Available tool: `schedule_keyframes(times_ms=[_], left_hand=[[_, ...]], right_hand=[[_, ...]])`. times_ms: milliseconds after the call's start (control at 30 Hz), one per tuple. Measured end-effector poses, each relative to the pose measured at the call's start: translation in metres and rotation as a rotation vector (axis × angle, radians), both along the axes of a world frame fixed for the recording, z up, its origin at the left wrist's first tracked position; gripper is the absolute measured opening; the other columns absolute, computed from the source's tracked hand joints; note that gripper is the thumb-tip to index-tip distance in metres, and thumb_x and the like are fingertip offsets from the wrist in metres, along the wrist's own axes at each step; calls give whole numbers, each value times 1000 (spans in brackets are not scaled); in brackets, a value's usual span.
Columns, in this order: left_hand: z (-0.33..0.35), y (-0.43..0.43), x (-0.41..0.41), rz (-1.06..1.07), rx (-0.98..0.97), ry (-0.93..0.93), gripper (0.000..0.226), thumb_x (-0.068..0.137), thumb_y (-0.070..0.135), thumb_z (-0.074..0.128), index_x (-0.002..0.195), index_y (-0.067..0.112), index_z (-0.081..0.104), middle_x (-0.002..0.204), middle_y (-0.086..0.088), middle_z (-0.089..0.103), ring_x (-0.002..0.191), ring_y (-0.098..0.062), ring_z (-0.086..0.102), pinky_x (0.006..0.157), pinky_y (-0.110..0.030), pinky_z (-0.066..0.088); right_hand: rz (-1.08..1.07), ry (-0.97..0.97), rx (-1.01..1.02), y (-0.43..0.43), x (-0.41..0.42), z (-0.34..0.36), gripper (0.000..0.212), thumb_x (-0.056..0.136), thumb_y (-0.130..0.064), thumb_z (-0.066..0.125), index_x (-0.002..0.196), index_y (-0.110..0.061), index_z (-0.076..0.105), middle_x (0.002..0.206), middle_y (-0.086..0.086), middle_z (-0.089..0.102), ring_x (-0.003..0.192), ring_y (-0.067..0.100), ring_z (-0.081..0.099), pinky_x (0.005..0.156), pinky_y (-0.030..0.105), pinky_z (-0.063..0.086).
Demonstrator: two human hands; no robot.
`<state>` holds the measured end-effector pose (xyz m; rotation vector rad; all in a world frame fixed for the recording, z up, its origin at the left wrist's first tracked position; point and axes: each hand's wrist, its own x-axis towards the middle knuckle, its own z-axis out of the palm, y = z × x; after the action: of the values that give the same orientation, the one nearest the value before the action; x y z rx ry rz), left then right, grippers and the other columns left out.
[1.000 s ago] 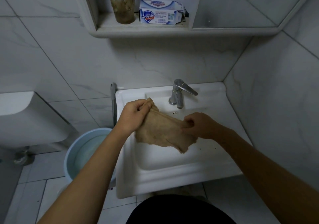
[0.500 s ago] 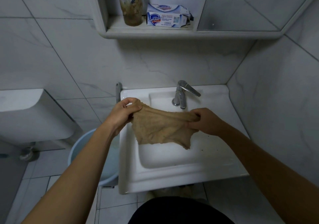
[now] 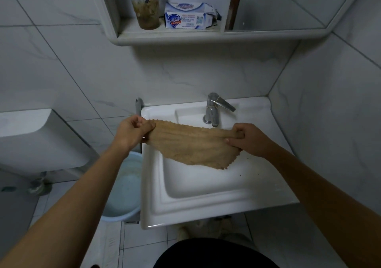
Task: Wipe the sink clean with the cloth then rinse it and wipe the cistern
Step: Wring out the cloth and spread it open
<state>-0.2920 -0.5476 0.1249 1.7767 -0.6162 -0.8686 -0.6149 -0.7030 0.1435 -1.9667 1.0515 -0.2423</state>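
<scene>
In the head view, one cloth point(image 3: 191, 146) is held stretched between two hands. One end is pinched by the left hand point(image 3: 132, 131) and the other is gripped by the right hand point(image 3: 247, 139). Its long axis runs left to right, and it hangs above the one sink point(image 3: 195, 185), whose basin lies directly beneath, in front of the one tap point(image 3: 213, 110). One cistern point(image 3: 37, 141) is set well apart to the left, nearer the left hand. One bucket point(image 3: 121, 195) stands just beside the sink.
</scene>
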Motion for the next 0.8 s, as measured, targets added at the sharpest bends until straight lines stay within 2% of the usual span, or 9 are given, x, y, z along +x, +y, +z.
schedule_keyframes(times_ms=[100,200,300,367,467,533,633,733,800], left_hand=[[-5,-1,-9,21,-17,54,23,89,23,75,81,14,56,85,-13,64,69,-22,63,61,-38,60],[-4,-5,-21,0,-56,170,18,94,22,68,83,14,57,81,-9,67,62,-18,65,54,-32,56],[-3,-7,-34,-29,-89,267,11,97,20,64,90,11,63,80,-6,72,67,-19,68,59,-32,57],[-5,-13,-49,-36,-70,267,14,97,21,64,97,8,68,83,-8,72,72,-23,67,65,-35,57],[-5,-29,-85,-20,-53,242,11,95,19,66,93,10,73,82,-7,72,72,-25,65,61,-32,57],[-1,-41,-115,-19,-72,228,8,95,16,67,93,10,72,81,-7,70,71,-21,65,58,-28,58],[2,-52,-153,-52,-115,193,10,95,12,65,92,12,74,80,-6,73,75,-19,68,67,-34,60],[2,-57,-167,-87,-155,144,12,92,17,71,103,13,75,94,-9,78,88,-24,74,82,-40,59],[3,-58,-168,-66,-157,120,23,87,19,77,109,12,72,100,-14,76,89,-24,74,81,-40,60]], right_hand=[[-28,-89,158,2,-6,8,20,91,-23,69,91,-5,62,86,2,65,77,18,66,56,21,53],[-87,-171,218,1,-10,16,21,92,-28,67,101,-8,66,98,6,68,87,21,69,60,28,56],[-178,-241,241,-2,-14,20,12,92,-29,67,96,-18,70,99,6,69,89,21,66,65,31,54],[-264,-235,223,-3,-13,19,10,91,-27,67,95,-19,72,97,4,70,89,19,66,64,28,53],[-369,-209,218,0,-1,15,12,86,-19,72,94,-11,72,90,10,71,80,22,68,52,27,54],[-390,-231,287,6,11,13,16,82,-17,74,93,-7,70,87,13,70,73,24,68,51,27,55],[-337,-262,365,13,28,11,17,84,-20,74,90,-6,68,82,13,67,66,23,68,56,35,61],[-275,-334,502,12,36,16,14,93,-17,62,101,-6,68,89,15,74,74,24,75,65,37,63],[-235,-388,625,6,35,20,15,97,-10,53,103,-8,67,88,14,74,77,25,76,71,37,64]])
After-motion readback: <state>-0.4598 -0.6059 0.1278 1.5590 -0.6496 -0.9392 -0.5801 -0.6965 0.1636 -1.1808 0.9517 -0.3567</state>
